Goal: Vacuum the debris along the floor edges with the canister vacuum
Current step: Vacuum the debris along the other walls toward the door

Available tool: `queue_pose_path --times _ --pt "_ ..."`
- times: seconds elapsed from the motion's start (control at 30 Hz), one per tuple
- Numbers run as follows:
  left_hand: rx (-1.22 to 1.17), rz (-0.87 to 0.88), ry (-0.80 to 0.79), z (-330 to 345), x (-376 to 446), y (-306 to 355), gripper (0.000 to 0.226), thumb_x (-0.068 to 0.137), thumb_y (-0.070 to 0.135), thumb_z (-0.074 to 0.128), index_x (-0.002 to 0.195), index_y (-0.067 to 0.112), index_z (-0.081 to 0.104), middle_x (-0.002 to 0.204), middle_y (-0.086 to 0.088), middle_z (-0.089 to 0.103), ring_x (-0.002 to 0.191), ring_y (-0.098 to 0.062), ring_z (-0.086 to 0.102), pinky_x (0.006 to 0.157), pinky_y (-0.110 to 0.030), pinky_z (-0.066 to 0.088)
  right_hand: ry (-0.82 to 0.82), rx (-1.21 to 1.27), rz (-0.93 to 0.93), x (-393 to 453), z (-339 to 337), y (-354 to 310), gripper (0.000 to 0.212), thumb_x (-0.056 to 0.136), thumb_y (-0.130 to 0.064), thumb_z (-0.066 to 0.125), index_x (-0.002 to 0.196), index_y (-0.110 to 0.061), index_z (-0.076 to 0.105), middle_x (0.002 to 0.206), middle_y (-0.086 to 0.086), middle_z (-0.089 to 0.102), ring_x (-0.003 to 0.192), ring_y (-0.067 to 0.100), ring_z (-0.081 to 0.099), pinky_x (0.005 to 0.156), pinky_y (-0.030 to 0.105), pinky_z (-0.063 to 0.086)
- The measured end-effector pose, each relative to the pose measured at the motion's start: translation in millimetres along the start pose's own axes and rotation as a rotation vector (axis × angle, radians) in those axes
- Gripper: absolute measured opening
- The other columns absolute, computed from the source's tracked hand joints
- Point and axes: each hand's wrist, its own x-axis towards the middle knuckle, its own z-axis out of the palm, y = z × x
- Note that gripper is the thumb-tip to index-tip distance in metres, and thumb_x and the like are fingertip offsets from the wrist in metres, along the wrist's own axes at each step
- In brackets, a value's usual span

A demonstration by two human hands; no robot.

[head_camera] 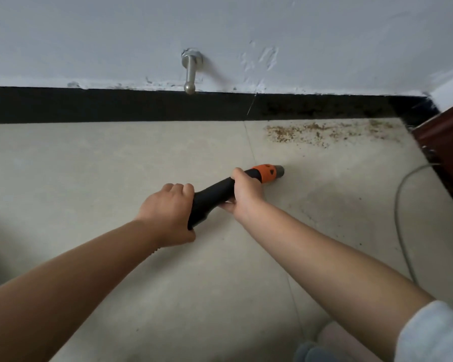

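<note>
Debris (324,133): brown crumbs strewn on the floor tile (115,165) against the black baseboard (115,105), toward the right corner; not yet reached.

Vacuum handle (220,194): black, orange collar, grey nozzle tip (279,169); long axis runs from lower left up to the right, tip aimed short of the crumbs, which lie farther ahead and right. Right hand (245,194) wraps the forward end, nearer the debris; left hand (168,212) wraps the rear end. Grey cord (400,199) trails at right.
</note>
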Motion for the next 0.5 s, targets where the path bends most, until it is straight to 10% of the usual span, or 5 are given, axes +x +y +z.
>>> queue_pose_path --times 0.5 --pt "-0.125 -0.189 0.075 15.8 1.8 52.8 0.037 0.078 0.036 0.057 0.097 0.019 0.030 0.110 0.003 0.049 0.107 -0.016 0.046 0.072 -0.021 0.037 -0.019 -0.243 -0.111 18.0 -21.5 -19.6 0.054 0.095 -0.024 0.050 0.141 -0.006 0.026 0.130 0.014 0.050 0.115 0.033 0.053 0.094 0.048 0.049"
